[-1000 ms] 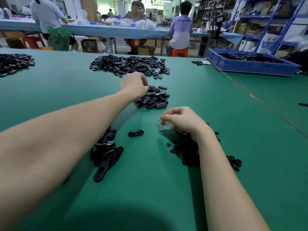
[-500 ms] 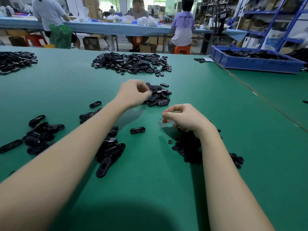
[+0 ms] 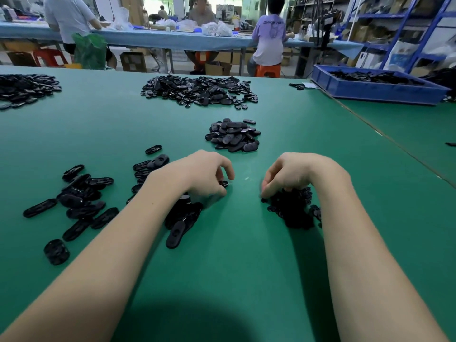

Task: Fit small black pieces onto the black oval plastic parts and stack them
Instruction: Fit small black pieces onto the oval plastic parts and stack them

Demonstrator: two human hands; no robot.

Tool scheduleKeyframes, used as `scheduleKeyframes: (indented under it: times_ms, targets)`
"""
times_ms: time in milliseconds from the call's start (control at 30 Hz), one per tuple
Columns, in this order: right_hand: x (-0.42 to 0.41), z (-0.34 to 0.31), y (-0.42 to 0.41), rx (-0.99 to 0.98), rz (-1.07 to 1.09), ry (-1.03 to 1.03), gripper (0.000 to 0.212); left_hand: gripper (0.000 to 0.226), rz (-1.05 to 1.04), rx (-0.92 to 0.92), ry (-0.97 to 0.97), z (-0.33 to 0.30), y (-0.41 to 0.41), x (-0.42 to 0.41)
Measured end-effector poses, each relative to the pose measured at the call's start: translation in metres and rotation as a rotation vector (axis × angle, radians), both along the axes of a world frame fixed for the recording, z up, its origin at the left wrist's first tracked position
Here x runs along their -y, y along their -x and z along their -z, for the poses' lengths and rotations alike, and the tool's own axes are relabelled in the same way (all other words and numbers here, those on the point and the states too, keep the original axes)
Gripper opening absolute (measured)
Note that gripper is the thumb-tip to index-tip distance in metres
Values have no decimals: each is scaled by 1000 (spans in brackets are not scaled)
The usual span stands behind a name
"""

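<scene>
The left hand (image 3: 202, 175) curls its fingers around one black oval part (image 3: 223, 183) on the green table (image 3: 234, 255). The right hand (image 3: 291, 174), fingers bent, pinches into the heap of small black pieces (image 3: 292, 208). A stack of oval parts (image 3: 233, 135) lies at 12 o'clock from the hands. The writing on the purple shirt (image 3: 270, 33) is too blurred to read.

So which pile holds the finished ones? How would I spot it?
Start at the green table, just beyond the two hands. The small heap there is tight and mounded, while the big pile farther back is spread flat.
</scene>
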State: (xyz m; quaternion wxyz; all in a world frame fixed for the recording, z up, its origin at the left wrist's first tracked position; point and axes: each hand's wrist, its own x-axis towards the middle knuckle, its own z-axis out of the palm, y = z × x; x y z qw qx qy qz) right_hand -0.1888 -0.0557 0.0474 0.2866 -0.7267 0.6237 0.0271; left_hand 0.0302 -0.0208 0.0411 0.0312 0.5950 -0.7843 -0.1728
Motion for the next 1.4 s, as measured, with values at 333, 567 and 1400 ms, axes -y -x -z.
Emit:
scheduleKeyframes:
  times_ms: [333,567,1400]
  targets:
    - [-3,-10,-6,-76,-20,3,15,26,-74,-398,81,12,-2,4]
    - [-6,-13,-8,-164,-45,-47,33,26,-333,-1331,-98,13,6,9]
    - [-10,-7,-16,748,119,162,7,20,-400,-1465,-113,20,15,7]
